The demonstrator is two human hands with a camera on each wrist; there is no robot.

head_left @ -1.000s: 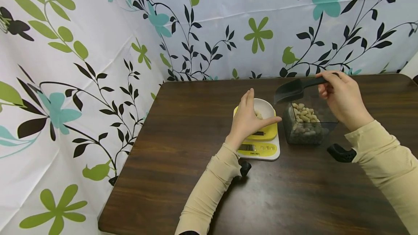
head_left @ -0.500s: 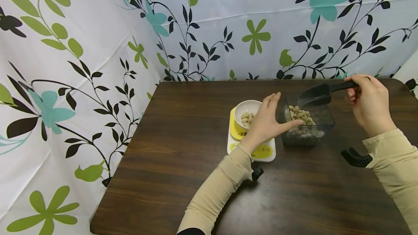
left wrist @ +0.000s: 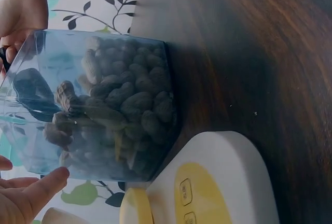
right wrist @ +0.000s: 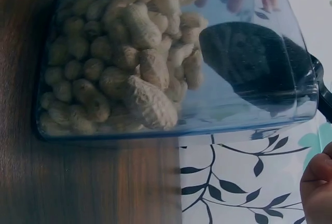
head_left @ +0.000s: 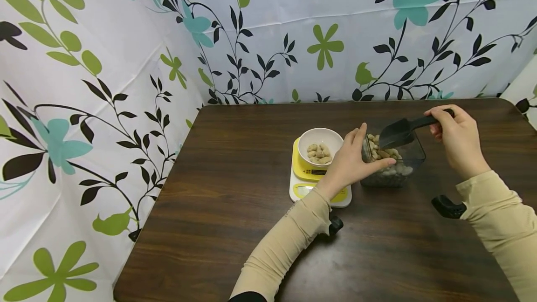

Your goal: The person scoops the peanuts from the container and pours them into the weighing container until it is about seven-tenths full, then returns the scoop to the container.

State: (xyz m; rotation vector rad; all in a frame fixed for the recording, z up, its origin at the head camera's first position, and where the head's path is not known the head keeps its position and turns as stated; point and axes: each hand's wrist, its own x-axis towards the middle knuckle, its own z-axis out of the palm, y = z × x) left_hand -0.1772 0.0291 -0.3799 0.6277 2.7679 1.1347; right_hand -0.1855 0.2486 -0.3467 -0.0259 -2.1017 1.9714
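In the head view, my right hand (head_left: 459,141) grips the handle of a black scoop (head_left: 396,134). The scoop's blade dips inside a clear plastic container (head_left: 388,181), above the unshelled peanuts (right wrist: 142,32). Fingers spread, my left hand (head_left: 350,164) is at the container's left side; its thumb overlaps the wall in the left wrist view, and I cannot tell whether it touches. Just left of that hand, a white bowl (head_left: 302,146) with several peanuts sits on a yellow and white kitchen scale (head_left: 296,175). My left hand and sleeve partly cover the scale.
Everything stands on a dark brown wooden table (head_left: 235,167). A white curtain (head_left: 268,27) with leaf and flower prints hangs behind the table and along its left side. The container stands close to the scale's right side.
The scoop moved right from near the bowl to over the container, then down into it. My left hand shifted right, from in front of the bowl to the container's side, uncovering the bowl.
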